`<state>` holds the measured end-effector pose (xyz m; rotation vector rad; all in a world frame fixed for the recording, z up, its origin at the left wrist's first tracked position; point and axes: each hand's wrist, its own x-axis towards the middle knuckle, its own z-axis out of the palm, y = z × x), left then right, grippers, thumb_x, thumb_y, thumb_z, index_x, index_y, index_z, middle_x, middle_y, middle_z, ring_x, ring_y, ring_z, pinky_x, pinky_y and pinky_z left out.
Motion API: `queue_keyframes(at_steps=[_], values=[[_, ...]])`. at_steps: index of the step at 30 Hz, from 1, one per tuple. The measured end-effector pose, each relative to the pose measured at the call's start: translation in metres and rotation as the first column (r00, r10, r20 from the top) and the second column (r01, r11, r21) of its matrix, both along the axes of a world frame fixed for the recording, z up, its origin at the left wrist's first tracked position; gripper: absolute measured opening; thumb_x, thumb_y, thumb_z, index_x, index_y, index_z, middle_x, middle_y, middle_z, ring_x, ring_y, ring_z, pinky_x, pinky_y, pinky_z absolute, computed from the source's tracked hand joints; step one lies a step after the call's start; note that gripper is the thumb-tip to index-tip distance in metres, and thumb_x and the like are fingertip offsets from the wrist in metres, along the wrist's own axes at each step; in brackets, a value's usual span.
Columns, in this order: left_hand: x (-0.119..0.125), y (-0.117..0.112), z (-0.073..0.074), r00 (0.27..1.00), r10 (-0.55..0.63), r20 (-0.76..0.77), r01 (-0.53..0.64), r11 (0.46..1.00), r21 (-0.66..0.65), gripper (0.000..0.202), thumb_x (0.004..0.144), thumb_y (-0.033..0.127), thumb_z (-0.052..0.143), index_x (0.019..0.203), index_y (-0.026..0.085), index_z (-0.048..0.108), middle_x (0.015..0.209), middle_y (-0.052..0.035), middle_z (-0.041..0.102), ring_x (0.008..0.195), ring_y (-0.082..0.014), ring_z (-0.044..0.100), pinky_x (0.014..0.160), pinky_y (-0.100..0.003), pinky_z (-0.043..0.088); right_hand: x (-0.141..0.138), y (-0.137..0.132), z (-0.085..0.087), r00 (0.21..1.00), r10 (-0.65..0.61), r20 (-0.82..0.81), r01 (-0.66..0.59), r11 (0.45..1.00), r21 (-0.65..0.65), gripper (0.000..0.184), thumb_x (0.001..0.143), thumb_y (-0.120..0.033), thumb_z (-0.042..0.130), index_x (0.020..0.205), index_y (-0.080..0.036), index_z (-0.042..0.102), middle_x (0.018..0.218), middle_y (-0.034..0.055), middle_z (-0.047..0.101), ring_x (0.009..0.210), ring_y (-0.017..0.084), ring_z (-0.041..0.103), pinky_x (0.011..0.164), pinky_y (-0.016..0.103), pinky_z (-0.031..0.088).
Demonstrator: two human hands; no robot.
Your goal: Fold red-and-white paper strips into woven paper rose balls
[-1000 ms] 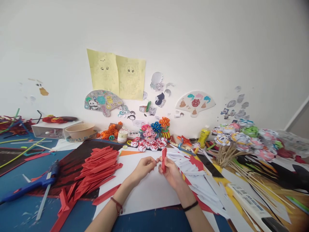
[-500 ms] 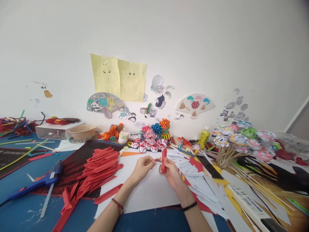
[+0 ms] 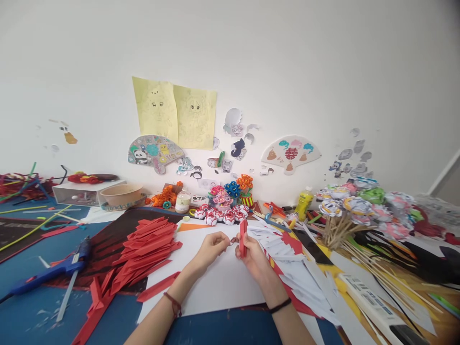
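Note:
My right hand (image 3: 253, 255) is closed round a narrow folded red paper strip (image 3: 243, 235), held upright above a white sheet (image 3: 219, 282). My left hand (image 3: 212, 247) is closed in a pinch just left of the strip, its fingertips on something small and red that I cannot make out. A pile of folded red paper strips (image 3: 145, 249) lies to the left of my hands. White and red paper scraps (image 3: 291, 258) lie to the right.
A blue glue gun (image 3: 50, 270) lies at the left. Small red-and-white paper balls (image 3: 221, 216), paper flowers, a jar and a yellow glue bottle (image 3: 304, 203) line the wall. Paper flowers on sticks (image 3: 354, 211) fill the right. A brown bowl (image 3: 120, 194) stands back left.
My hands stay close together with the strip upright; my left fingertips shift slightly at the strip's edge. The view bobs a little.

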<state>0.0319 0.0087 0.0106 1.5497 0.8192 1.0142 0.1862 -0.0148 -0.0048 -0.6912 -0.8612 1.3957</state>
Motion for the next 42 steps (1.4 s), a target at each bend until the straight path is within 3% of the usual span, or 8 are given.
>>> queue_keyframes(at_steps=[20,23,29,34,37,42], values=[[0.004,-0.004,-0.004,0.999,-0.028,-0.015,0.028,0.999,-0.02,0.028,0.076,0.04,0.06,0.067,0.014,0.054,0.056,0.0053,0.046,0.053,-0.0087,0.036,0.053,-0.023,0.025,0.003,0.002,-0.001,0.997,0.076,-0.024,-0.077,0.997,-0.015,0.028,0.074,-0.041,0.074,0.079,-0.015,0.064,0.071,0.0017,0.061,0.046,0.009,0.048,0.048,0.024,0.031],[0.003,-0.006,-0.004,0.996,-0.034,0.086,0.037,0.999,-0.034,0.026,0.08,0.037,0.057,0.068,0.014,0.054,0.058,0.0042,0.047,0.056,-0.0093,0.038,0.056,-0.023,0.028,0.002,0.002,-0.001,0.994,0.109,-0.032,-0.11,0.994,-0.027,0.026,0.075,-0.04,0.072,0.078,-0.015,0.063,0.07,0.0015,0.059,0.045,0.008,0.046,0.047,0.023,0.03],[0.008,-0.012,-0.004,0.912,-0.123,0.393,0.2,0.966,-0.163,0.024,0.082,0.036,0.06,0.073,0.013,0.058,0.064,0.0032,0.046,0.059,-0.0092,0.038,0.059,-0.024,0.031,0.0,0.001,0.004,0.945,0.239,-0.225,-0.243,0.97,0.008,0.018,0.079,-0.033,0.069,0.078,-0.017,0.061,0.074,0.0007,0.055,0.047,0.006,0.04,0.048,0.021,0.031],[0.01,-0.015,0.004,0.877,-0.031,0.479,0.149,0.966,-0.21,0.024,0.08,0.035,0.065,0.071,0.013,0.059,0.065,0.0028,0.047,0.06,-0.0086,0.038,0.059,-0.023,0.031,0.001,-0.001,0.008,0.906,0.298,-0.302,-0.296,0.954,0.054,0.011,0.08,-0.024,0.066,0.077,-0.017,0.058,0.071,-0.0008,0.05,0.047,0.006,0.038,0.048,0.02,0.032],[0.007,-0.014,0.009,0.841,0.014,0.54,0.144,0.958,-0.249,0.021,0.077,0.032,0.069,0.077,0.012,0.062,0.077,-0.0008,0.053,0.065,-0.0086,0.042,0.06,-0.022,0.033,0.002,-0.001,0.009,0.892,0.302,-0.337,-0.298,0.952,0.064,0.01,0.079,-0.019,0.065,0.076,-0.017,0.056,0.068,-0.0025,0.046,0.047,0.006,0.036,0.048,0.019,0.032],[0.005,-0.016,0.011,0.804,-0.069,0.59,0.277,0.922,-0.27,0.019,0.078,0.029,0.068,0.08,0.012,0.06,0.087,-0.0026,0.055,0.061,-0.006,0.039,0.058,-0.022,0.031,0.006,0.001,0.009,0.883,0.305,-0.357,-0.298,0.951,0.075,0.01,0.079,-0.017,0.063,0.073,-0.017,0.055,0.064,-0.0033,0.043,0.046,0.007,0.031,0.046,0.018,0.031]])
